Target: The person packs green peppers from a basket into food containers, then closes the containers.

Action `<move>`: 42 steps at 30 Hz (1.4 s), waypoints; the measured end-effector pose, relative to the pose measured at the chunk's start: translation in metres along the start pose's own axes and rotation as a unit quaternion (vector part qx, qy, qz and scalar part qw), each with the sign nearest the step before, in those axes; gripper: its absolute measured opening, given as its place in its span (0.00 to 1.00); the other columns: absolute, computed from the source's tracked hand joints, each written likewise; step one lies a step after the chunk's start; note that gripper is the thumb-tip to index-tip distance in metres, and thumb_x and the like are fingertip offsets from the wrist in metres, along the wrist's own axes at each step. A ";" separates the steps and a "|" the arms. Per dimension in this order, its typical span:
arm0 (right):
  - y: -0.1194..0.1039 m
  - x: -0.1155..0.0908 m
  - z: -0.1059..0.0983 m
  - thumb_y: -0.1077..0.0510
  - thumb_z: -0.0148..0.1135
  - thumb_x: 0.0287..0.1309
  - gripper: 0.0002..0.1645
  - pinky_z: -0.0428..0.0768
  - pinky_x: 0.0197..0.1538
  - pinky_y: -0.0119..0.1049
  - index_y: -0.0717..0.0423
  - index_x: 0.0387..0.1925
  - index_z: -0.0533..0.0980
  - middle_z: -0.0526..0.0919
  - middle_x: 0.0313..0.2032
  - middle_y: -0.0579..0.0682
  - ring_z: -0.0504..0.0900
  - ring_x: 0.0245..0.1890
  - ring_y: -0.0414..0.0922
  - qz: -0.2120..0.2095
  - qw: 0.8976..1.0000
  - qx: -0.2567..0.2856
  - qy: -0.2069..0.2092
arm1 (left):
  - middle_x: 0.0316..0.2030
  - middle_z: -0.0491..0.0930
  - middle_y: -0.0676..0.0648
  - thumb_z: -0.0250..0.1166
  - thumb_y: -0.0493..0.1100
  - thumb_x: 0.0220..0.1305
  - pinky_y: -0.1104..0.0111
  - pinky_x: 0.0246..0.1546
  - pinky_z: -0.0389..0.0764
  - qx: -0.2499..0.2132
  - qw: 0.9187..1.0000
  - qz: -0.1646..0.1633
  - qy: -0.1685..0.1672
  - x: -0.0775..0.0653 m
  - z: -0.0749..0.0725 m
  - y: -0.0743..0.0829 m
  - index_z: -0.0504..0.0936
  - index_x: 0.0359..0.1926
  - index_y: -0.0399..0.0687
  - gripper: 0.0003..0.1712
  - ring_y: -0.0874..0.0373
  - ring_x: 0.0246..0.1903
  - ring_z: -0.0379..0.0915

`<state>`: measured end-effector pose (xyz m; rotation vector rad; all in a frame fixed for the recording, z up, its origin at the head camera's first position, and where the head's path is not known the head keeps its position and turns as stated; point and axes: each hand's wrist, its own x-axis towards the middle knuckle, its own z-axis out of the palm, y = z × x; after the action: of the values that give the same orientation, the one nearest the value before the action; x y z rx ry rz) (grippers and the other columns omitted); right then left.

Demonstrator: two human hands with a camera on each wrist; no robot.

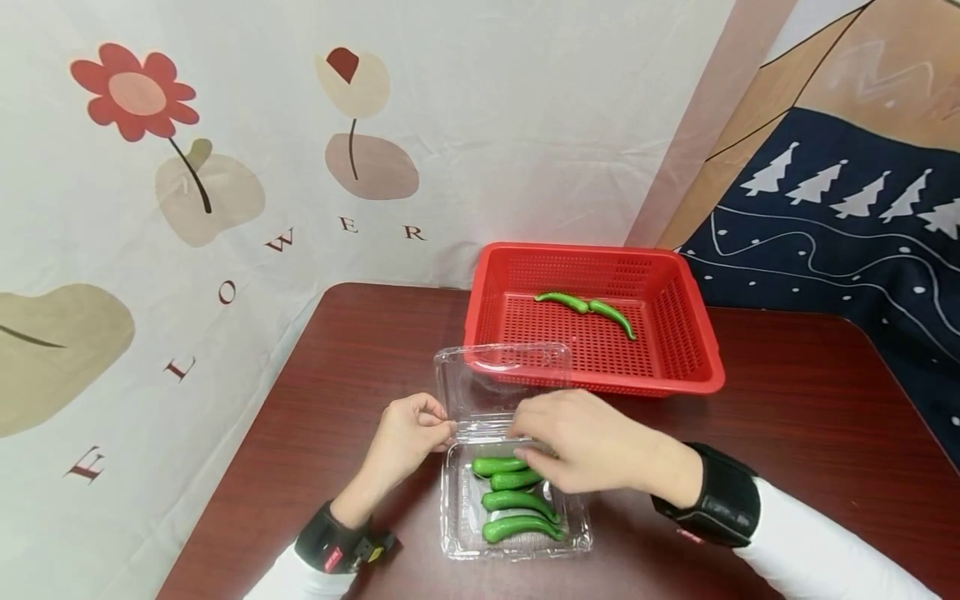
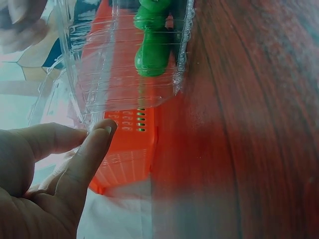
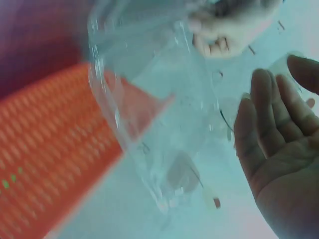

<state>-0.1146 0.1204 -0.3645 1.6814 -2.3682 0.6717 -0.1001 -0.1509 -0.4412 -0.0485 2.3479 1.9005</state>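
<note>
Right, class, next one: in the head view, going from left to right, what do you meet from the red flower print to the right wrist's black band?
Red flower print → left hand → green peppers in the clear container → right black wristband.

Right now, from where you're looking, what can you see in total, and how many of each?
Table: one, dark red-brown, across the lower view
Basket: one, red, on the table
Clear container: one, transparent, lid open, nearer than the basket
Green peppers in container: four visible, green, side by side
Green peppers in basket: two, green, on its floor
Flower-print backdrop: one, mainly white, behind and left
Tree-print backdrop: one, navy and tan, right
Wristbands: two, black, one per wrist
Sleeves: two, white, behind the wristbands
Left grip: one, bare, pinching the container near its hinge
Right grip: one, bare, over the container
</note>
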 end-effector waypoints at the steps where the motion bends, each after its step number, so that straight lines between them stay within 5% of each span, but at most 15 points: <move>1: 0.001 0.002 -0.006 0.59 0.71 0.61 0.09 0.84 0.39 0.28 0.47 0.43 0.83 0.83 0.35 0.37 0.79 0.33 0.32 0.004 1.000 0.003 0.008 | 0.29 0.88 0.33 0.71 0.23 0.57 0.61 0.29 0.92 0.000 1.000 0.000 0.000 0.000 0.000 0.000 0.77 0.33 0.31 0.10 0.48 0.27 0.87; 7: 0.014 0.013 -0.038 0.59 0.73 0.58 0.16 0.83 0.36 0.31 0.51 0.49 0.82 0.85 0.40 0.40 0.79 0.34 0.36 0.014 0.998 0.005 0.068 | 0.29 0.88 0.35 0.70 0.23 0.58 0.62 0.29 0.92 0.006 1.000 -0.001 0.003 0.001 0.000 -0.001 0.77 0.33 0.32 0.09 0.51 0.26 0.87; 16: 0.044 0.025 -0.073 0.57 0.75 0.57 0.24 0.89 0.52 0.49 0.57 0.54 0.80 0.87 0.48 0.49 0.84 0.46 0.45 0.062 0.993 -0.034 0.099 | 0.26 0.87 0.39 0.70 0.24 0.57 0.64 0.30 0.91 0.010 1.000 -0.005 0.002 0.002 -0.002 -0.002 0.77 0.31 0.34 0.08 0.54 0.26 0.86; 24: 0.076 0.029 -0.082 0.56 0.76 0.60 0.23 0.88 0.49 0.46 0.56 0.55 0.80 0.86 0.47 0.50 0.83 0.43 0.44 0.133 0.986 -0.058 0.083 | 0.26 0.87 0.39 0.70 0.24 0.58 0.64 0.29 0.91 0.010 1.000 -0.001 0.002 0.001 -0.002 -0.004 0.77 0.31 0.33 0.09 0.54 0.25 0.86; 31: 0.105 0.028 -0.084 0.57 0.73 0.63 0.23 0.87 0.50 0.50 0.58 0.57 0.80 0.86 0.49 0.53 0.84 0.46 0.50 0.233 0.970 -0.044 0.056 | 0.27 0.88 0.37 0.71 0.23 0.58 0.64 0.28 0.91 0.004 1.000 0.000 -0.003 0.002 -0.001 -0.004 0.77 0.33 0.32 0.09 0.53 0.25 0.86; 42: 0.164 0.030 -0.090 0.54 0.66 0.70 0.21 0.83 0.52 0.54 0.60 0.58 0.80 0.85 0.50 0.59 0.82 0.49 0.55 0.311 0.949 -0.046 0.017 | 0.27 0.87 0.36 0.71 0.23 0.57 0.63 0.28 0.91 0.005 1.000 0.003 0.004 0.002 -0.002 -0.004 0.77 0.32 0.31 0.09 0.50 0.25 0.87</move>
<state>-0.2880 0.1784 -0.3170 0.8550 -2.8566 0.6434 -0.1017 -0.1532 -0.4454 -0.0474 2.3640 1.8955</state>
